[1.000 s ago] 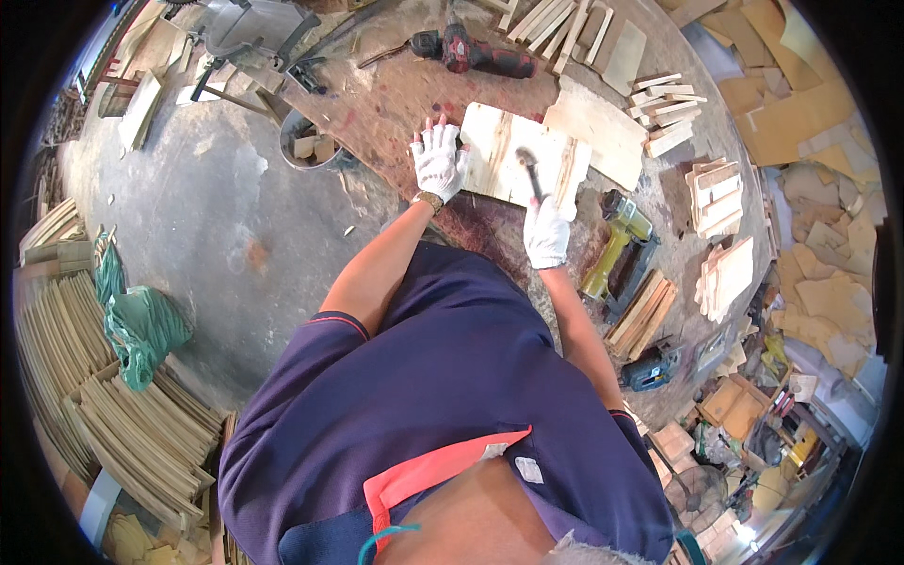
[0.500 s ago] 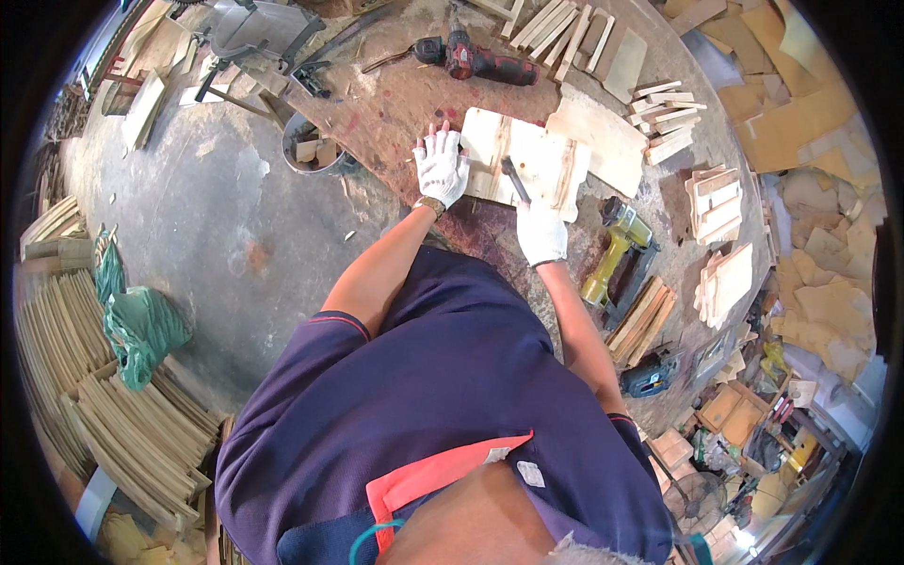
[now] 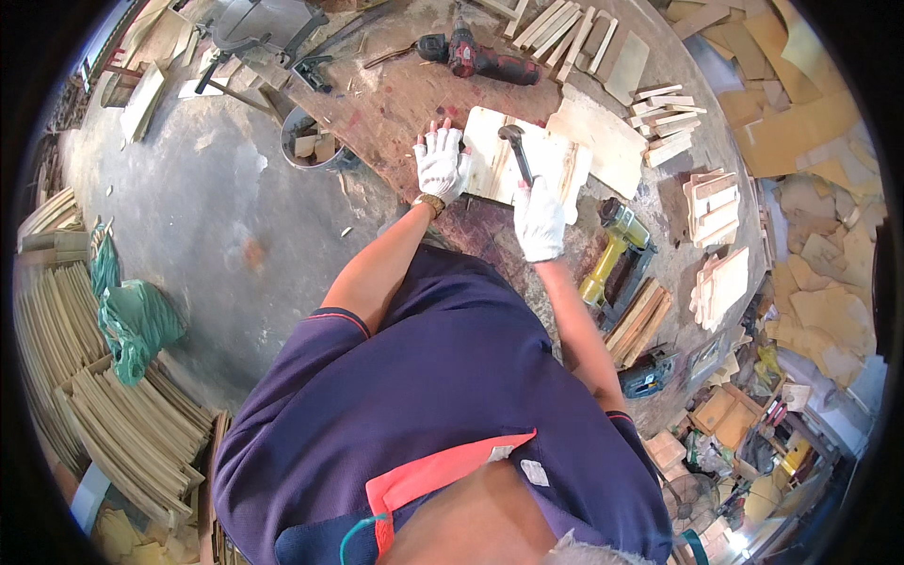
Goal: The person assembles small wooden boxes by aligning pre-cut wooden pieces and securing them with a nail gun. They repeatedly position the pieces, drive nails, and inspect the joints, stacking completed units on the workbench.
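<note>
My left hand (image 3: 441,168), in a white glove with bare fingertips, lies flat with fingers spread at the left edge of a pale wooden board (image 3: 488,155). In my right hand (image 3: 540,224), also gloved, is a hammer (image 3: 521,158), gripped by its dark handle. Its head is over the board; whether it touches the wood I cannot tell. The board rests on the reddish-brown worktable (image 3: 377,113). Beside its right edge lies another thin pale board (image 3: 603,141) with an uneven outline.
Beyond the board lies a red and black cordless drill (image 3: 490,64). A yellow-green nail gun (image 3: 614,254) sits right of my right hand, near wood strips (image 3: 640,325). More strips (image 3: 667,122) stand farther right. A bucket of offcuts (image 3: 315,146) is by the table's left edge.
The hammer has swung, so its head shows clearer and farther over the board. My right hand has shifted slightly nearer me. My left hand stays in place.
</note>
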Motion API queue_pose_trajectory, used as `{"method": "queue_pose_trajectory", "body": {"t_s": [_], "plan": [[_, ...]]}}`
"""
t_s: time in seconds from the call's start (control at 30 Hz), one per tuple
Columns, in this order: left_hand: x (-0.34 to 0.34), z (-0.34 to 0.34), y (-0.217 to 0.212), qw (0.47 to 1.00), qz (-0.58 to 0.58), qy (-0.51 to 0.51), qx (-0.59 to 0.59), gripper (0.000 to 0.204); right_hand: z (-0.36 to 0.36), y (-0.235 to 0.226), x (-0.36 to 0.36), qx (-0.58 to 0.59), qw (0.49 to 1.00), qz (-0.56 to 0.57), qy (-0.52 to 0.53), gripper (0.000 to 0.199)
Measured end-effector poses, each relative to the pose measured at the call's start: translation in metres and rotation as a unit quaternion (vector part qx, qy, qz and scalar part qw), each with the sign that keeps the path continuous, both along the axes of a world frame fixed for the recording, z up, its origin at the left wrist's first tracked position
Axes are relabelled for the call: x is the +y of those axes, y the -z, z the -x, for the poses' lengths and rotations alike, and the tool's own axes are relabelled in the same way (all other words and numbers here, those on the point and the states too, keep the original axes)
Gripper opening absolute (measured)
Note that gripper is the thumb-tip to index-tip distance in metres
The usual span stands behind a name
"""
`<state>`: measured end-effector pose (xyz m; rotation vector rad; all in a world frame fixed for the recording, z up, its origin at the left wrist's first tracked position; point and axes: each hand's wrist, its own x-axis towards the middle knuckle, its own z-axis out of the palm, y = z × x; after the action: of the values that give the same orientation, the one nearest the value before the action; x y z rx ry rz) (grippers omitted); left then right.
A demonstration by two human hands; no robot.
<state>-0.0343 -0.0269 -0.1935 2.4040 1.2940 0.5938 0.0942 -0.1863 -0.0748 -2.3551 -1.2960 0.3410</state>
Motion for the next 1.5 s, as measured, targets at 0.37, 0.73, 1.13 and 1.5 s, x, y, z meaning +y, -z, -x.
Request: {"method": "queue_pose_trajectory", "body": {"t_s": [0.37,0.73,1.13,1.5], "plan": [[0.000,-0.001,-0.009,1.000,-0.009,0.003,-0.020,0.055,0.016,0.032,-0.013,-0.011,0.998,0.056,0.034,0.035],[0.002,-0.002,-0.004,1.000,0.002,0.009,0.010,0.063,-0.019,-0.011,-0.025,-0.035,0.994,-0.079,0.059,0.030],[0.002,-0.003,-0.008,1.000,0.006,0.004,0.008,0.059,-0.024,0.026,-0.058,0.005,0.980,0.160,0.120,0.034],[0.003,-0.003,-0.002,1.000,-0.006,0.003,0.018,0.062,-0.018,0.022,-0.051,-0.027,0.983,0.143,0.116,0.039]]}}
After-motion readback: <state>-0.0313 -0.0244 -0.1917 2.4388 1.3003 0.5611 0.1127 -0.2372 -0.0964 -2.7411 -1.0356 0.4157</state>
